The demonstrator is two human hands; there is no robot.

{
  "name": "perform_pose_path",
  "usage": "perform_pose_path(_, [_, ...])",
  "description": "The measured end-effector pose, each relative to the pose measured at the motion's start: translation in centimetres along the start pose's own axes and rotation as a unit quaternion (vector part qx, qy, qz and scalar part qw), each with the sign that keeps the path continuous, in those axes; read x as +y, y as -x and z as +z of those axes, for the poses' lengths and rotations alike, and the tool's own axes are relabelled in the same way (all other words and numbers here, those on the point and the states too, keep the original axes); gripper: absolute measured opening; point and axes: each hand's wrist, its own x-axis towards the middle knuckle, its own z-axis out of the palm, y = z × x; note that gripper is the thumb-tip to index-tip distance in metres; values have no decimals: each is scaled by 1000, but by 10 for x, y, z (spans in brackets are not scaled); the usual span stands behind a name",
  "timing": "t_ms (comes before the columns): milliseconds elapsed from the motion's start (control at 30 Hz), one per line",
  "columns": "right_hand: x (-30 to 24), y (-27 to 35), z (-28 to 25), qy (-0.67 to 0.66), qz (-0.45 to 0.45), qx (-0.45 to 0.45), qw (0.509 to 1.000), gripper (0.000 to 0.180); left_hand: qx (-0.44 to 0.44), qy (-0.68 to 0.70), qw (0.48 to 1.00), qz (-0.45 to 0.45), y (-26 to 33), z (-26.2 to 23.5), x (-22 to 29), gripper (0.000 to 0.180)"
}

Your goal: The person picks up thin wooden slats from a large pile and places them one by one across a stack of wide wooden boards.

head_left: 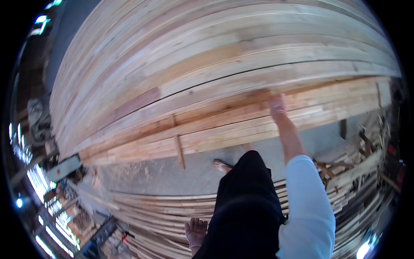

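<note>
Long pale wooden boards [241, 54] lie side by side in a wide stack ahead of me. Along its near side runs a lower, more orange layer of boards [224, 131]. My right hand [277, 103], in what looks like a pinkish glove, reaches out to the gap between the stack and these nearer boards. It seems to touch the wood, but blur hides its fingers. Low beside my leg hangs my left hand [196, 231], also apparently gloved, with its fingers loosely bent, slightly apart and nothing in them.
A wooden strip [179, 152] sticks out from the near boards toward me. Wood shavings [138, 175] lie on the grey floor [172, 183] by my sandalled foot [223, 165]. Behind me are long thin wood strips [164, 211]; scrap wood [366, 142] is piled at right.
</note>
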Motion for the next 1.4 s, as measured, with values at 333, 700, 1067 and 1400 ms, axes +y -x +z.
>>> perform_pose_path(333, [20, 10, -26, -90, -118, 56, 987, 14, -66, 3, 998, -12, -7, 6, 2, 35])
perform_pose_path(700, [4, 265, -39, 38, -337, -202, 919, 48, -186, 66, 976, -93, -91, -36, -9, 39])
perform_pose_path(1067, [75, 444, 11, -162, -179, -196, 951, 62, -257, 166, 946, -105, -141, -10, -38, 24])
perform_pose_path(1400, [153, 545, 128, -37, -59, -171, 983, 47, -336, 178, 919, -100, -120, -64, 0, 23])
